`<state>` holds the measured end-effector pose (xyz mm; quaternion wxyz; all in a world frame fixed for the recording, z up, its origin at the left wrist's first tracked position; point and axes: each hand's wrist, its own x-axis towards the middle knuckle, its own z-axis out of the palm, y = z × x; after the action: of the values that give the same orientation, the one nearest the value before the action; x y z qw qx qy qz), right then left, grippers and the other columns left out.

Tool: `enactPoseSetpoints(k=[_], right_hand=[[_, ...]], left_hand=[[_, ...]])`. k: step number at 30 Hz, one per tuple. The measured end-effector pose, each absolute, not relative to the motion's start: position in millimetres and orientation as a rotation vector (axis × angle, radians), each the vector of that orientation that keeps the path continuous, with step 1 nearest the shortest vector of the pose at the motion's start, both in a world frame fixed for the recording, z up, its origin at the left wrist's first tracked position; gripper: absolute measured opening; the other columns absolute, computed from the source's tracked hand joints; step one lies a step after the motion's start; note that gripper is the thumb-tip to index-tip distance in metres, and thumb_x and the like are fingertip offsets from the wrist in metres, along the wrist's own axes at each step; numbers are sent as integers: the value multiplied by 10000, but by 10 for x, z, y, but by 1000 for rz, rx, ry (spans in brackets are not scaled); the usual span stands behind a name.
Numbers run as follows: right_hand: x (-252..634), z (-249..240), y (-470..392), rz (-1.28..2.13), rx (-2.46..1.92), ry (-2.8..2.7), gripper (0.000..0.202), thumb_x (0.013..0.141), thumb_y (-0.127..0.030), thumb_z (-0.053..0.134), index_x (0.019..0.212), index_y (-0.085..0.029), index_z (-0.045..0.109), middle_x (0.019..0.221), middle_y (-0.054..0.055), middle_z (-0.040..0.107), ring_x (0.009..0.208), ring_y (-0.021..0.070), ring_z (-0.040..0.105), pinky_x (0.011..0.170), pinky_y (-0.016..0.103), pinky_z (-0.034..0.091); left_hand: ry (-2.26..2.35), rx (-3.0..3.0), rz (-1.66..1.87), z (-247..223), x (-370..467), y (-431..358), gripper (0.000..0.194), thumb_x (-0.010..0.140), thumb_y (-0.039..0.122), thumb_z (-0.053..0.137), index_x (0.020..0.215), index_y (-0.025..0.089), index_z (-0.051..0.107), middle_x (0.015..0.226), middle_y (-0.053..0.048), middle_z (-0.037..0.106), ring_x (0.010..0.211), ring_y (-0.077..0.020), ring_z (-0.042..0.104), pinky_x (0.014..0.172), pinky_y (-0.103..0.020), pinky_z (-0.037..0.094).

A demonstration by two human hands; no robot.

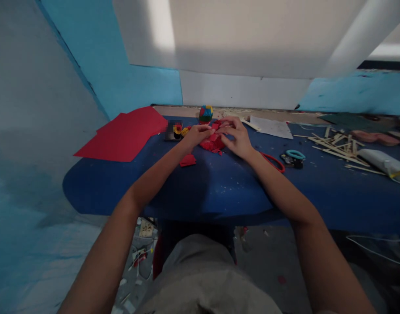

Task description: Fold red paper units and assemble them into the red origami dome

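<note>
My left hand (pixel 198 134) and my right hand (pixel 238 138) meet over the back middle of the blue table. Both have bent fingers pinching at a small piece of red paper (pixel 214 137); the fingers partly hide it. Right beneath them lies a rounded mass of small red folded paper pieces (pixel 210 145). Just behind stands a small multicoloured ball-like paper piece (pixel 206 113) in blue, yellow, red and green. Nearer to me, below my left hand, a small stack of red paper slips (pixel 187 160) rests on the table.
Large red sheets (pixel 121 135) lie at the left, beside a dark box-like item (pixel 172 131). Right of my forearm are red-handled scissors (pixel 274 161) and a light-blue-handled tool (pixel 295 155). Thin wooden sticks (pixel 340 146), a white sheet (pixel 271 127) and a white packet (pixel 383 161) lie farther right.
</note>
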<state>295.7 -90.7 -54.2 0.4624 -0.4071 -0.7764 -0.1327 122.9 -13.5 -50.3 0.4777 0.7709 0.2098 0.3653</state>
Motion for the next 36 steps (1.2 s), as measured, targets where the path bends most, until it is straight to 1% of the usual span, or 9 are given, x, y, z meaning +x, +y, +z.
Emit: enactPoseSetpoints(k=[5,9,13,18,23,28,32,34,36], right_hand=[[3006,-555,-911,-311,-1044,-1940,180,898,-341,548,901,-279,717,1236,66,584,1049,247,601,881,464,524],[3008,-559,-915,-308,-1064,-1957,200,901,-371,555,894,-275,730,1226,72,596,1092,262,583,902,469,512],[2993,-553,-910,-292,-1007,-2010,181,893,-388,579,912,-293,732,1213,56,596,1089,244,579,900,456,512],[3001,-553,-868,-280,-1024,-2067,196,928,-356,517,936,-261,688,1138,64,635,1082,228,584,937,440,488],[3012,-606,-821,-266,-1181,-2143,182,910,-280,464,924,-203,629,873,77,664,844,217,605,811,391,492],[2987,-606,-834,-278,-1234,-2143,121,802,-205,503,848,-200,615,832,70,665,787,210,598,758,361,474],[2954,-597,-849,-269,-1231,-2126,108,812,-223,513,790,-196,615,787,62,667,748,200,593,747,360,473],[2933,-609,-844,-218,-1215,-2028,97,823,-247,542,813,-197,625,781,50,673,726,185,599,730,350,483],[2906,-621,-834,-85,-1155,-1837,130,819,-290,603,918,-210,633,806,30,685,716,168,616,694,326,503]], left_hand=[[562,1428,762,-488,1255,-139,102,827,204,630,737,159,611,644,6,553,600,-63,536,643,-207,503],[505,1431,745,-468,1251,-149,93,842,266,637,799,184,625,669,19,563,600,-71,543,633,-217,487],[484,1565,752,-450,1215,-156,105,838,294,637,842,189,650,668,31,569,547,-67,497,550,-215,402],[564,2085,943,-403,1136,-121,138,801,279,648,774,159,711,715,-16,666,650,-105,559,622,-227,408],[760,2599,950,-384,1099,-161,185,810,309,612,834,196,758,774,-42,715,720,-155,613,662,-248,407],[747,2723,876,-405,1111,-192,240,811,238,544,882,197,769,781,-48,723,710,-165,620,656,-257,420],[698,2806,867,-424,1120,-164,228,824,278,573,890,186,771,784,-60,731,709,-173,633,656,-264,430],[660,2825,943,-439,1125,-133,224,849,287,572,884,174,762,789,-59,732,720,-170,643,664,-260,436],[592,2810,1106,-454,1131,-101,236,889,295,551,876,166,748,800,-54,733,729,-159,652,672,-253,445]])
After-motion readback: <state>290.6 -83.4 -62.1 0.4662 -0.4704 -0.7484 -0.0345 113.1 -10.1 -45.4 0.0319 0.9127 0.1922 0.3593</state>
